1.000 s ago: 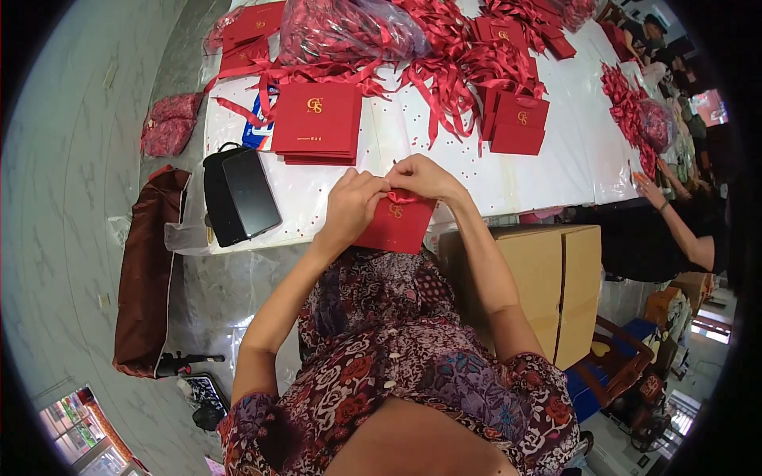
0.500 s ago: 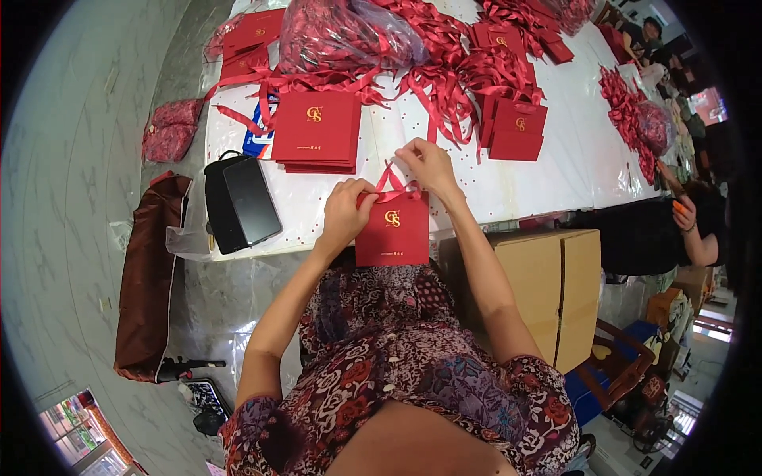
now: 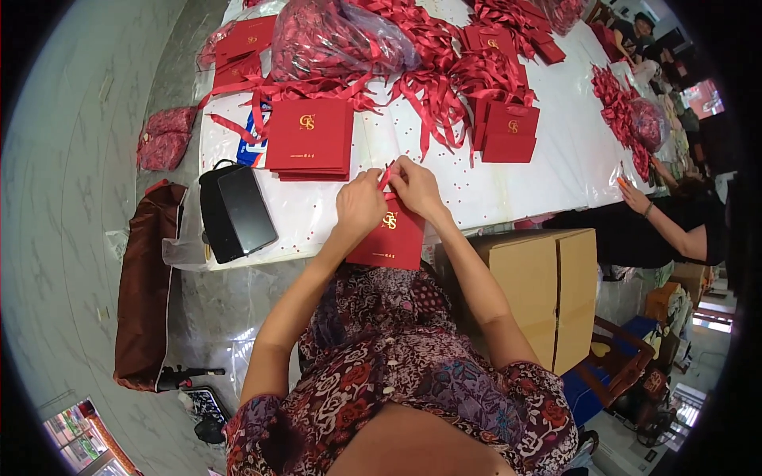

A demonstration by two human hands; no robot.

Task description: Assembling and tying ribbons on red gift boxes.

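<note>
A red paper bag with a gold emblem hangs over the near edge of the white table. My left hand and my right hand pinch a red ribbon at the bag's top, fingertips close together. A stack of flat red bags lies just beyond my left hand. Loose red ribbons spread across the table's middle.
A black bag with a phone on it sits at the table's left corner. A cardboard box stands on the floor to my right, a brown bag to my left. Another person's arm reaches in at the right.
The red bag has been turned upright with its emblem facing me and lowered over the table edge. Both hands have shifted up to the ribbon at its top.
</note>
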